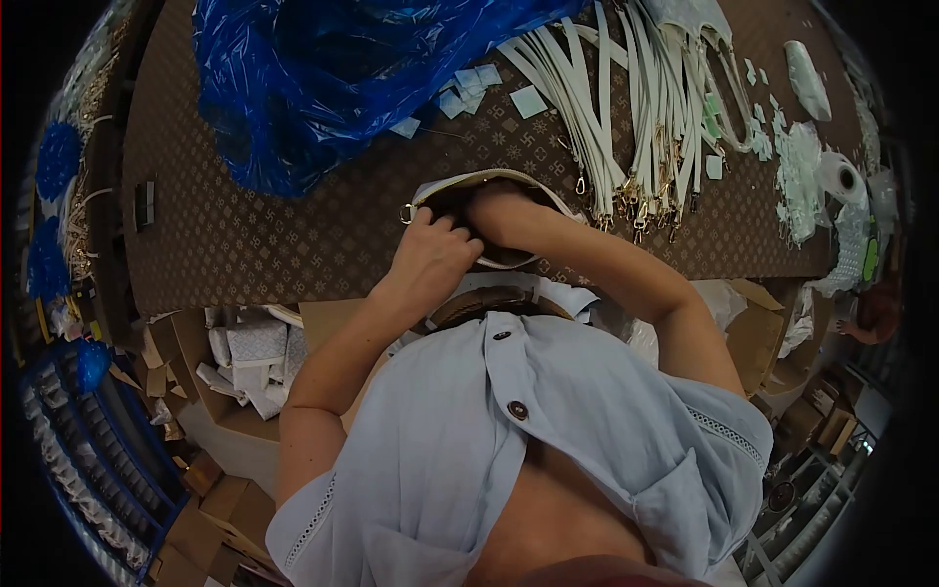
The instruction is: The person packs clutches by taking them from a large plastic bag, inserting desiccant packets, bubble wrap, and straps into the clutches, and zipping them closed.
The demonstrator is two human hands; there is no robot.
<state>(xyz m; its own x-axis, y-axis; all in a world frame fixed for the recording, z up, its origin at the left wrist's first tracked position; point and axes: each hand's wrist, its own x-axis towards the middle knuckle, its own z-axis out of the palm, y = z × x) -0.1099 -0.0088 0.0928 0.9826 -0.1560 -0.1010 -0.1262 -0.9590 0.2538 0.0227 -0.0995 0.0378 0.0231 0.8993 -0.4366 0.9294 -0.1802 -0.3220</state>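
A handbag (553, 198) with a pale rim, a dark inside and a gold ring at its left end lies at the table's near edge, its mouth spread wide. My left hand (435, 256) grips the bag's left side, fingers bent over the rim. Deep in the opening is my right hand (504, 213); its fingers are hidden, so what they touch does not show. Just beyond the bag, to the right, white straps (641, 127) with gold clasps lie in a bundle.
Blue plastic sheeting (303, 93) covers the far left of the brown patterned table (323, 245). Small pale squares (528, 102) lie beyond the bag. Clear wrap and a tape roll (839, 176) sit at right. Cardboard boxes (230, 509) stand below; another person's arm (875, 315) shows at far right.
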